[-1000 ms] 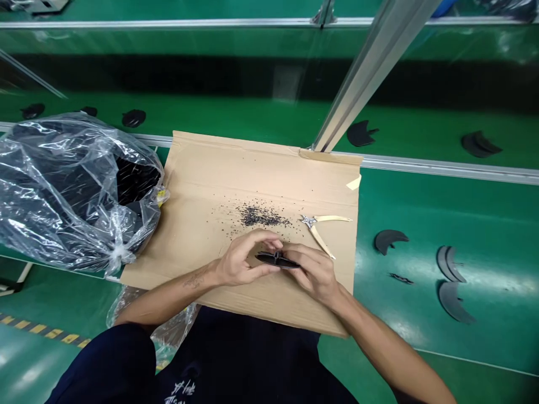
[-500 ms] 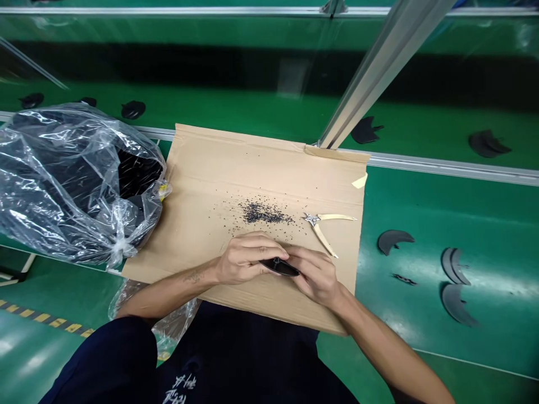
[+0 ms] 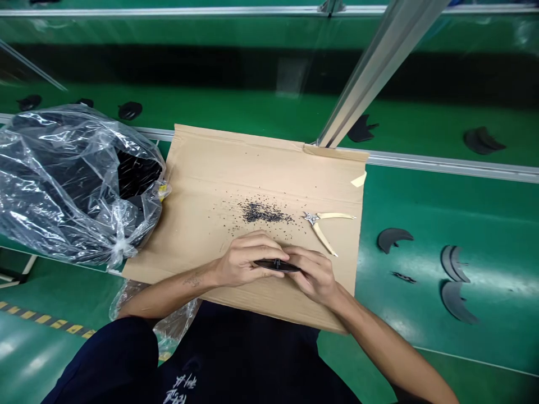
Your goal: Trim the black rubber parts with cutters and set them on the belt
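A curved black plastic part (image 3: 275,266) is held between both hands above the cardboard sheet (image 3: 202,168). My left hand (image 3: 246,258) is closed on its left end, and my right hand (image 3: 311,271) grips the right end. The part's thin edge and a small raised bit in its middle face me; the fingers hide its far side. Just beyond the hands, small black scraps (image 3: 263,212) lie scattered on the cardboard. A pair of nippers (image 3: 322,227) with cream handles rests spread apart to the right of the scraps.
A clear plastic bag (image 3: 80,185) of black parts stands at the left. Several black crescent-shaped parts (image 3: 457,303) lie on the green surface at the right. A metal post (image 3: 379,78) rises behind the cardboard. More black parts (image 3: 483,140) appear beyond the rail.
The black part has turned slightly in my hands, and its edge now looks more level. Both hands stay in nearly the same place.
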Demonstrator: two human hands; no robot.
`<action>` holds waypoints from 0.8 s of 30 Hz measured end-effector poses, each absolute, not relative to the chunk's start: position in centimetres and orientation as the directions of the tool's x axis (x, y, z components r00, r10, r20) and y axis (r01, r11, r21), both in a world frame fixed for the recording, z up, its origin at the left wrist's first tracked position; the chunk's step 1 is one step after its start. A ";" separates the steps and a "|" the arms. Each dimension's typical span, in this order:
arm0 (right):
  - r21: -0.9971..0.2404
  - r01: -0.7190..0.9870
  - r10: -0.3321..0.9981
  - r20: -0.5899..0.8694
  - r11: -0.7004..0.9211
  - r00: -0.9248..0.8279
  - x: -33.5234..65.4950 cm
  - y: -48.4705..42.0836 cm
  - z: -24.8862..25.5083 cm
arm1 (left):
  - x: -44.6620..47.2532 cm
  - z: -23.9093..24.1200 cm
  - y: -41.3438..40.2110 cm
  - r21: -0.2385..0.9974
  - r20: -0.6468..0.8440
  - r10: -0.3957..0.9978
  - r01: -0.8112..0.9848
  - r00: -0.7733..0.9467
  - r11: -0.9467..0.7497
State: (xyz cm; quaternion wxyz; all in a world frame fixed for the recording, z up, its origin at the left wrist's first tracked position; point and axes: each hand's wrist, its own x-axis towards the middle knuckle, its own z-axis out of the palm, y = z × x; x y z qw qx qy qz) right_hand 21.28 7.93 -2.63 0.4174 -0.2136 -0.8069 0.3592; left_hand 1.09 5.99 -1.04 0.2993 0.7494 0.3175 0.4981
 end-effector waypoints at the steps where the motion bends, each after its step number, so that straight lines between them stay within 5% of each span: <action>1: -0.782 0.034 0.665 0.506 0.623 -0.549 21.3 7.9 -2.6 | 1.0 -1.0 6.0 0.777 0.544 0.781 0.167 0.308 -0.607; 9: -0.902 -0.013 0.730 0.357 0.431 -0.583 21.2 8.3 -1.8 | 0.4 -0.3 6.5 0.949 0.311 0.863 -0.089 0.397 -0.301; 15: -0.841 0.009 0.735 0.467 0.541 -0.492 21.4 8.9 -1.3 | 0.3 -0.6 6.6 0.967 0.253 0.890 -0.140 0.379 -0.215; 24: -0.753 -0.006 0.598 0.528 0.658 -0.603 21.9 9.1 -1.4 | 0.0 -0.3 6.6 0.988 0.154 0.876 -0.056 0.457 -0.145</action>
